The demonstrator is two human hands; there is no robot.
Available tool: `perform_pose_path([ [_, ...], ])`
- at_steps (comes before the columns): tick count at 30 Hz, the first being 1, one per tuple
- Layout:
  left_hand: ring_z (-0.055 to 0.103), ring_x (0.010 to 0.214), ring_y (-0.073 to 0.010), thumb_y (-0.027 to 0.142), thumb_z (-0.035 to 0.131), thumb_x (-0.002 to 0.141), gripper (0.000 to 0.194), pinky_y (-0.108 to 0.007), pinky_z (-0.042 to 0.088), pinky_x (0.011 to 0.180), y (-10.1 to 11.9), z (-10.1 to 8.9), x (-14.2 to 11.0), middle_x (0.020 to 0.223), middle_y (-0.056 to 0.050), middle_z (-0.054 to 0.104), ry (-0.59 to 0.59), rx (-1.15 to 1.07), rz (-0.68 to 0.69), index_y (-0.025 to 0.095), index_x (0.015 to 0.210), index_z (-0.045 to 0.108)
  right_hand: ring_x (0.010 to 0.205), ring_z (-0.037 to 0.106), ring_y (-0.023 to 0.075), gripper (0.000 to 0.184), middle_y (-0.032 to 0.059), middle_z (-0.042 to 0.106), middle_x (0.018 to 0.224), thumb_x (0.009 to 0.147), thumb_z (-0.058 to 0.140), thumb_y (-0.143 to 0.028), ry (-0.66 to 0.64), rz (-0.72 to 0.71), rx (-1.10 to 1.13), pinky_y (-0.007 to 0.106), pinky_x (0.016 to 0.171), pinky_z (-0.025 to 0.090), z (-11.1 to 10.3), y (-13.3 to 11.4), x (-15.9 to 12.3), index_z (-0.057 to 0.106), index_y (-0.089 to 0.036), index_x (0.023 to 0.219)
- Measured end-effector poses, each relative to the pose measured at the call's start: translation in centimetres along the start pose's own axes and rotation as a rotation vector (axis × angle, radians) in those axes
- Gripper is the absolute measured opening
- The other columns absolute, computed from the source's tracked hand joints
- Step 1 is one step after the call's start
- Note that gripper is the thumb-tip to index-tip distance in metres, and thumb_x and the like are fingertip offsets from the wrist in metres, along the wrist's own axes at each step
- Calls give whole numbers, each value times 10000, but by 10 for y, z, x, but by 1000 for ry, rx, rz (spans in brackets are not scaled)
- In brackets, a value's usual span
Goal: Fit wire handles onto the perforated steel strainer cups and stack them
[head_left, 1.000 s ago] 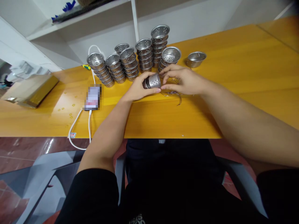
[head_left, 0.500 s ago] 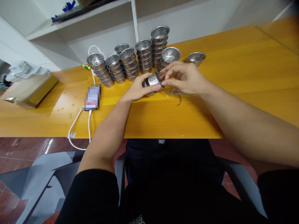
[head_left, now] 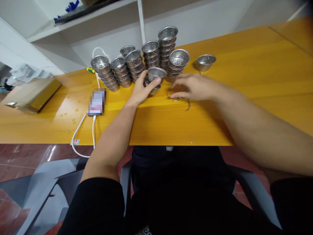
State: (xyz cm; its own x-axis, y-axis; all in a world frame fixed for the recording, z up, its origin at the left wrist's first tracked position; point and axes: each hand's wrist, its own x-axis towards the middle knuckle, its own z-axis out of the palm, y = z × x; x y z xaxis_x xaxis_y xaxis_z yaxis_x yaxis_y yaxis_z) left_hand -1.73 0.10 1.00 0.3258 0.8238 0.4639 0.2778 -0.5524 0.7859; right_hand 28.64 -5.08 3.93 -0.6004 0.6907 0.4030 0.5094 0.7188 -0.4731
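Left hand (head_left: 142, 90): fingers and thumb closed around a pair of perforated metal cups (head_left: 157, 73), one above the other. Thumb lies across the near side of the upper cup; the other fingers are on its left side. Upper cup's mouth faces up; the lower one shows beneath the thumb.

Right hand (head_left: 197, 86): to the right of the held pair and apart from it, fingers loosely bent, thumb below them. The fingertips are blurred, so I cannot tell whether they pinch a wire or are free. Thin dark wires (head_left: 187, 105) lie under and just in front of these fingers, some in loops.

Just beyond the gap between the two hands: a short cup stack (head_left: 178, 67), mouth up. Past the right knuckles, a single cup (head_left: 205, 63) sits upright on the yellow table (head_left: 168, 125). Beyond the left fingers, a tall stack (head_left: 167, 44) rises highest; more stacks (head_left: 100, 71) of like cups run leftward from it.

Further out, left of the left hand: phone (head_left: 97, 102) lying flat, white cable (head_left: 94, 133) at its near end. Farther left, cardboard box (head_left: 40, 93). Behind all the stacks, pale shelving (head_left: 85, 27).
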Motion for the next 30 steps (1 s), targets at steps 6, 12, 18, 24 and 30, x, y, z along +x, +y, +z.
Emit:
perform_pose_path([
  [6, 736, 1405, -355, 884, 813, 900, 858, -579, 555, 1309, 17, 4, -5, 1452, -121, 778, -201, -37, 124, 246, 1457, 675, 1259, 764, 410, 502, 114, 742, 1526, 1086, 739, -704, 166, -99, 65, 599, 1134, 611, 1, -37, 4, 793, -327, 1413],
  [12, 649, 1573, -380, 911, 818, 881, 1053, -580, 539, 1330, 3, 11, -3, 1627, -176, 686, -143, -74, 123, 275, 1652, 487, 1330, 760, 363, 352, 114, 792, 1441, 1201, 596, -560, 351, -118, -24, 573, 1171, 627, 4, -28, 8, 816, -297, 1282],
  [18, 657, 1537, -384, 937, 807, 865, 1080, -597, 542, 1317, -1, 11, -6, 1608, -202, 682, -90, -23, 56, 281, 1661, 489, 1479, 628, 388, 420, 51, 707, 1603, 1185, 505, -664, 467, 63, -45, 672, 1339, 453, -6, -5, 17, 768, -389, 1362],
  [24, 766, 1334, -371, 955, 809, 842, 1103, -611, 616, 1224, 16, 12, -10, 1621, -199, 678, -100, -31, -4, 298, 1671, 497, 1594, 512, 438, 490, -129, 674, 1635, 1101, 515, -786, 329, 206, 0, 685, 1400, 336, -3, 2, 22, 712, -548, 1481],
  [30, 745, 1371, -353, 937, 801, 865, 1101, -563, 593, 1231, 12, 12, -9, 1623, -202, 652, -127, 3, 14, 298, 1693, 457, 1527, 557, 469, 629, 33, 662, 1667, 1103, 570, -784, 308, 287, -98, 708, 1363, 374, -1, 5, 26, 688, -360, 1552],
])
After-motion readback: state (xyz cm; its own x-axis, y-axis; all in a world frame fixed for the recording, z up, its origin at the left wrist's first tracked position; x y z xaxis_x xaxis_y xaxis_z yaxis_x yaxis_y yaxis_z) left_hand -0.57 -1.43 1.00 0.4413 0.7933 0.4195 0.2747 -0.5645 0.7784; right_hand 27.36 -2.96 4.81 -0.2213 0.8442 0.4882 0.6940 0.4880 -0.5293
